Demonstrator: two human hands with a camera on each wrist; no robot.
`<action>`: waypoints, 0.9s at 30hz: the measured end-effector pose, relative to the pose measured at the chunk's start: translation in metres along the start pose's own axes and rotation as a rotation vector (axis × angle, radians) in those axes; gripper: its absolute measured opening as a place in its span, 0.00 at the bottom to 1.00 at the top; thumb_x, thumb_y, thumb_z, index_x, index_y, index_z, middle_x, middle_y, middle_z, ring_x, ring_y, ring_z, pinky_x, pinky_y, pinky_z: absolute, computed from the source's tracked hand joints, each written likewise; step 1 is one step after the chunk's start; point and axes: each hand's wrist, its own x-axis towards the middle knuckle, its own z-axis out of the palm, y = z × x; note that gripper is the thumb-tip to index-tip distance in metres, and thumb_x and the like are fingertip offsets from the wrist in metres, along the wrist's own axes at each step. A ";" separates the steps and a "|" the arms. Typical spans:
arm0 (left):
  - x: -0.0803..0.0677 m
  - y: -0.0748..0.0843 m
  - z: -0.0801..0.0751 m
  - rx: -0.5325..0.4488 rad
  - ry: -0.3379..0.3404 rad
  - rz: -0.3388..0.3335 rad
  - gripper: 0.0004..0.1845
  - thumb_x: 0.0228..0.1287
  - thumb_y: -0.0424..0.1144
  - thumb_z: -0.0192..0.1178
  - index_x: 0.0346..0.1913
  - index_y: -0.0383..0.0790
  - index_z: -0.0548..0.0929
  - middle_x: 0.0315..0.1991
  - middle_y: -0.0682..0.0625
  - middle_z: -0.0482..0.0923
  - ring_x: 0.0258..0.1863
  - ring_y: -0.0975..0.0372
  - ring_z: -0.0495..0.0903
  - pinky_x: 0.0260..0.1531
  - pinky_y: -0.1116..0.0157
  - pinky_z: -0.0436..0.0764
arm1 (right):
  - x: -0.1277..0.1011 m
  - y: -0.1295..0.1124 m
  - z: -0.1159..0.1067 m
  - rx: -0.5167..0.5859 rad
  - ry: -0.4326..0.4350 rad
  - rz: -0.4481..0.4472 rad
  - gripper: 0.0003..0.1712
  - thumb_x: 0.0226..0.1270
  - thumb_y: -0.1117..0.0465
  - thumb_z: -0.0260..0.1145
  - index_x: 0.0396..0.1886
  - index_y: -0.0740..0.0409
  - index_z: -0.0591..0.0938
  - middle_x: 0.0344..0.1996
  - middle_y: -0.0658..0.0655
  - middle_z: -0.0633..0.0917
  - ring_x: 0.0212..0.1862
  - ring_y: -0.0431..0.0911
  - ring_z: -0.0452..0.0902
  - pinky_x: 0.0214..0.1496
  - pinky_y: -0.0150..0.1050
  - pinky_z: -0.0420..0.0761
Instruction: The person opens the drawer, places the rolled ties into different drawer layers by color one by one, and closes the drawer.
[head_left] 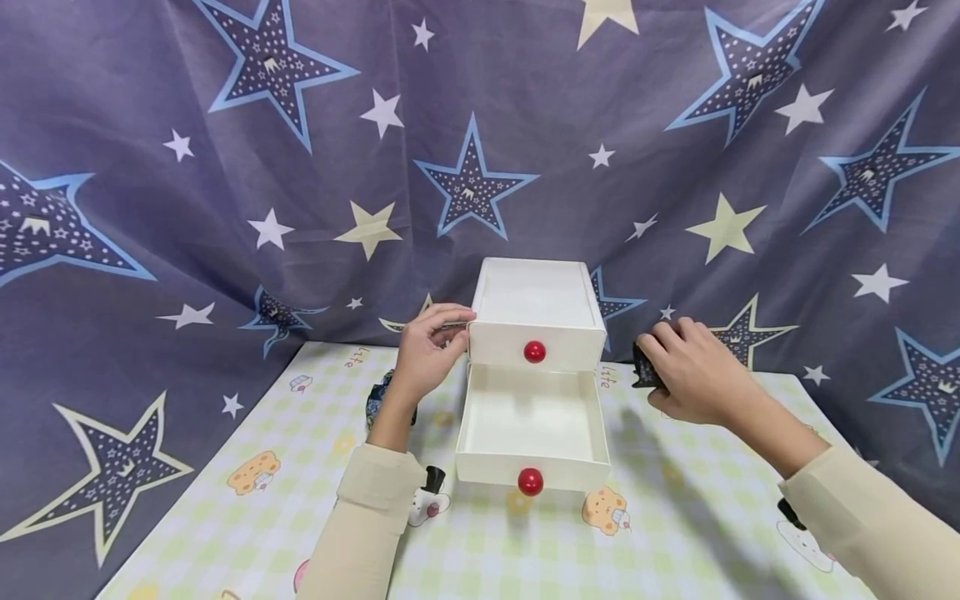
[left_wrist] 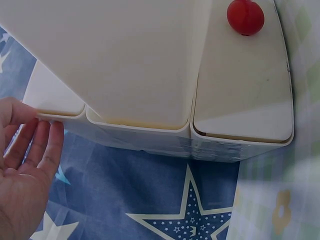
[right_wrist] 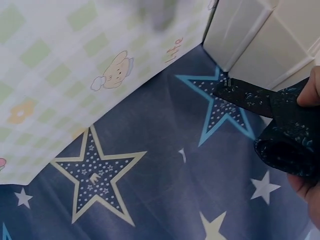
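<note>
With the left hand open against the drawer unit, the right hand gripping dark fabric risks snagging it on the open lower drawer.

The right hand covers most of the dark cloth beside the white drawer box. Another dark thing left of the box hides behind the left hand's wrist. The wrist pictures cut off both hands.

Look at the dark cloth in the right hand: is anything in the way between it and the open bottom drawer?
Nothing visible blocks it. The right hand holds the dark cloth just right of the white box. The bottom drawer is pulled out and looks empty. The left hand touches the box's far side.
</note>
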 end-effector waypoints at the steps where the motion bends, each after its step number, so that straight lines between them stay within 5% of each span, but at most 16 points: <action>1: 0.000 0.000 0.000 -0.002 0.000 -0.003 0.12 0.65 0.16 0.59 0.49 0.20 0.84 0.53 0.32 0.79 0.52 0.44 0.82 0.56 0.47 0.85 | 0.000 -0.002 -0.001 0.005 0.014 -0.008 0.33 0.41 0.52 0.73 0.48 0.63 0.76 0.35 0.60 0.74 0.33 0.59 0.67 0.32 0.53 0.73; 17: 0.000 0.002 0.000 0.004 0.002 0.014 0.12 0.64 0.16 0.59 0.49 0.19 0.84 0.52 0.30 0.79 0.51 0.43 0.82 0.55 0.41 0.83 | 0.005 -0.031 -0.016 0.019 0.106 -0.071 0.35 0.37 0.53 0.71 0.49 0.63 0.77 0.36 0.60 0.75 0.34 0.59 0.68 0.33 0.53 0.74; 27: 0.001 -0.028 -0.002 -0.001 0.003 0.005 0.13 0.66 0.18 0.60 0.51 0.24 0.86 0.55 0.35 0.79 0.53 0.44 0.82 0.56 0.45 0.84 | 0.016 -0.047 -0.026 0.033 0.144 -0.112 0.33 0.38 0.55 0.67 0.49 0.63 0.77 0.37 0.60 0.76 0.35 0.59 0.69 0.34 0.52 0.75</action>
